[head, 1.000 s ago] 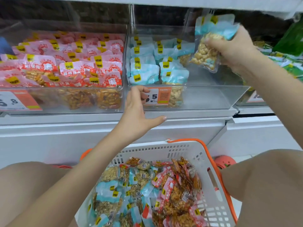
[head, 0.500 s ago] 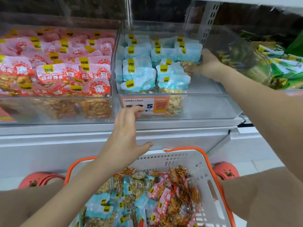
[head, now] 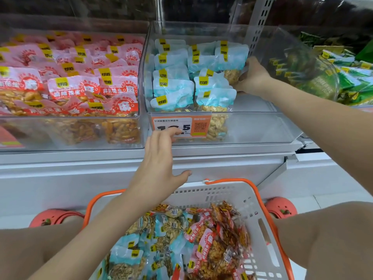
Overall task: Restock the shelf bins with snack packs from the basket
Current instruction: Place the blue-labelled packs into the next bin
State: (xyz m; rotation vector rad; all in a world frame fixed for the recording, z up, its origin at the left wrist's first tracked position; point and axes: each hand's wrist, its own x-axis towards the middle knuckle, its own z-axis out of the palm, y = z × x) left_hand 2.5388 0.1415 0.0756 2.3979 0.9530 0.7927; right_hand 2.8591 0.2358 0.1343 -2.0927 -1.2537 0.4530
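A white basket [head: 248,199] with orange handles sits low in front of me, holding several blue and red snack packs [head: 181,239]. Above it stands a clear middle shelf bin [head: 262,128] partly filled with blue packs. My right hand [head: 252,77] is inside this bin at its back right, its fingers around a blue peanut pack [head: 232,61] set among the others. My left hand [head: 159,158] hovers with relaxed fingers in front of the bin's price tag [head: 181,126], holding nothing.
A clear bin [head: 70,134] full of red packs stands at the left. Green packs [head: 333,77] fill a bin at the right. A white shelf ledge [head: 80,162] runs below the bins. Pink shoes [head: 280,209] flank the basket on the floor.
My right hand has brought the blue pack down from above into the back right of the middle bin. My left hand has stayed near the price tag.
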